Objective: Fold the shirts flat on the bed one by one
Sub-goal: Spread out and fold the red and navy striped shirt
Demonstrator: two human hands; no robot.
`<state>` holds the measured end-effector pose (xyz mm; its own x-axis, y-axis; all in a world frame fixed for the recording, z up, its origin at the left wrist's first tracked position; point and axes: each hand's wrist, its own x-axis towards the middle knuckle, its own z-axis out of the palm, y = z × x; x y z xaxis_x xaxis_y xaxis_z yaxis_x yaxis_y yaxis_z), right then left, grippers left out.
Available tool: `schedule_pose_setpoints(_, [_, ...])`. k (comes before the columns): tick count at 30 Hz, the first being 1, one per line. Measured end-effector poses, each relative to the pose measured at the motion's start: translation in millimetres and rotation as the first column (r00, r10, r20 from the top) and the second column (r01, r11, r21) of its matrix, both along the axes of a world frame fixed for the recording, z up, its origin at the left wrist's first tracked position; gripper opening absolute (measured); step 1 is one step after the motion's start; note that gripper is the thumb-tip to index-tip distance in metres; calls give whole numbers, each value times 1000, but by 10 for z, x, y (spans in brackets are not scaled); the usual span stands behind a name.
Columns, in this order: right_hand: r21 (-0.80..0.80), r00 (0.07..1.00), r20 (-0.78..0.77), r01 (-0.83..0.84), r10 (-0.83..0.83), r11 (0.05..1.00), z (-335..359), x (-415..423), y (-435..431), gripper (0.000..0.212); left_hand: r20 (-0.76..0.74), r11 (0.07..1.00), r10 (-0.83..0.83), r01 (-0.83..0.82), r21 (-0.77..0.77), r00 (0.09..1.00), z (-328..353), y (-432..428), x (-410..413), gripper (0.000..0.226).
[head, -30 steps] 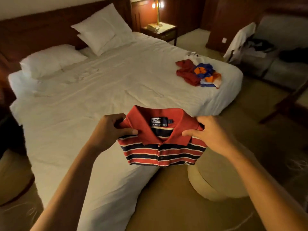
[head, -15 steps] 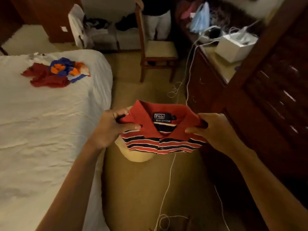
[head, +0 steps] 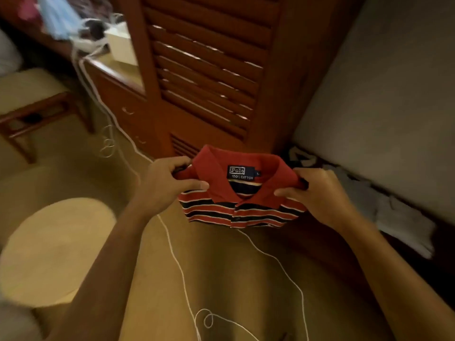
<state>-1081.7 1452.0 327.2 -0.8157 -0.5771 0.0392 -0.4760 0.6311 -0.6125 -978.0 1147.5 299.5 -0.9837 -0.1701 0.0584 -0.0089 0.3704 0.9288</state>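
Head view: left hand [head: 162, 187] and right hand [head: 318, 196] grip folded shirt [head: 237, 211].

Dark blue sewn neck label [head: 240, 172], inside red collar of striped polo shirt [head: 240, 207], 12 o'clock from placket: "Polo", "100% COTTON".

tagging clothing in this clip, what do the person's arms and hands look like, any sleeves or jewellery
The left forearm and right forearm are bare to the picture's edge, with no sleeves in view. The left hand and right hand wear no gloves. No watch, bracelet or ring shows on the wrists or visible fingers.
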Motion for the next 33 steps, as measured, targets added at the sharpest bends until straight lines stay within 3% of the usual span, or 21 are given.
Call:
schedule_pose_setpoints(6, [-77,969,-84,227,-233,971,126,-242,1320,23,-19,979,-205,205,19,979,117,1191,-976,27])
schedule_pose_setpoints(14, [-139,903,-56,415,-425,899,258,-762,3221,42,-45,931,-352,354,83,935,308,3101,-2087,28])
schedule_pose_setpoints(21, [-207,820,106,572,-563,794,271,-1398,4806,24,-49,882,-452,455,120,890,333,4744,-3128,24])
schedule_pose_setpoints(26, [-156,821,-96,547,-563,823,400,-1949,5539,21,-83,871,-459,466,156,885,417,5501,-3804,25])
schedule_pose_setpoints(30, [-278,809,33,571,-587,772,422,-2420,5989,8,-96,853,-486,495,163,869,513,5933,-4336,25])
schedule_pose_setpoints(33, [-229,804,-70,563,-591,794,367,-2793,6257,6,-92,835,-525,533,136,846,483,6201,-4753,23])
